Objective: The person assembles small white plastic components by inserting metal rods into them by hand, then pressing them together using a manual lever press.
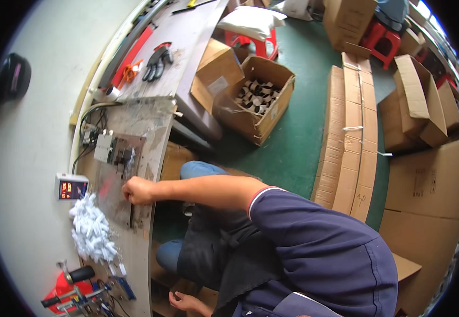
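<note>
My right hand [138,190] reaches over the workbench [140,243], its fingers closed in a pinch at the edge of a dark metal plate [116,198]. Whatever sits between those fingers is hidden. Beyond it on the plate stands a small fixture [125,156] with a pale grey block [104,147] beside it. A heap of small white pieces [90,230] lies near that hand, below a white counter box [71,187] with red lit digits. Low in the view, off the bench edge, my left hand [185,302] has curled fingers; I cannot make out anything in them.
Toggle clamps [76,298] and a red object stand at the bench's near end. A black-grey glove [158,63] and orange-handled tool [129,73] lie on the adjoining table. An open carton [274,113] holds many ring-shaped pieces. Long flat cartons [346,148] lie on the green floor.
</note>
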Available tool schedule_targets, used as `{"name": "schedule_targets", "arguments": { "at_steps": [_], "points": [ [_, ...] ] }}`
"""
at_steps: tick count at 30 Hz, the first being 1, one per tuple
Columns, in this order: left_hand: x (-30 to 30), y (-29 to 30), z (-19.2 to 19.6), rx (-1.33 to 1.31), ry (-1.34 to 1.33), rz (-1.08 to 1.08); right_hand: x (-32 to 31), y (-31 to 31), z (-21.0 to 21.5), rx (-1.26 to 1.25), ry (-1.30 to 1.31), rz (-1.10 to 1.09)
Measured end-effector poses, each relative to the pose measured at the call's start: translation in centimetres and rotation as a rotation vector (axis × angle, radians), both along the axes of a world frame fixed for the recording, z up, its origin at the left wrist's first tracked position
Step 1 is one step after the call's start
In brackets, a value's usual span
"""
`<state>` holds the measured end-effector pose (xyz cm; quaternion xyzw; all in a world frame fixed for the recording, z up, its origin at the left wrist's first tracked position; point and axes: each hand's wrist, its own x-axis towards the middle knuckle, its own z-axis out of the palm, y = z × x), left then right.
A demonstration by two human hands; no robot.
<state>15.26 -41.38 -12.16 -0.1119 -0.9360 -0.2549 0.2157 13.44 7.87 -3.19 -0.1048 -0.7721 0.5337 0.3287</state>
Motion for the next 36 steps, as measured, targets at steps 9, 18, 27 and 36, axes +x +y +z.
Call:
{"name": "schedule_targets", "arguments": {
  "at_steps": [9,18,27,36],
  "points": [
    [-0.2,14.0,2.0,0.103,-0.066,-0.496,1.9,-1.7,1.5,0.211,-0.053,-0.047],
    [0.4,17.8,4.9,0.211,0.026,-0.637,0.6,-1.8,0.0,0.265,-0.107,-0.109],
    [-7.1,15.2,11.9,0.174,0.313,-0.393,0.8,-2.9,2.0,0.309,-0.062,-0.064],
    [-17.3,13.1,11.5,-0.196,0.146,-0.171,1.0,-2.6,1.6,0.354,-0.012,-0.040]
  ]
}}
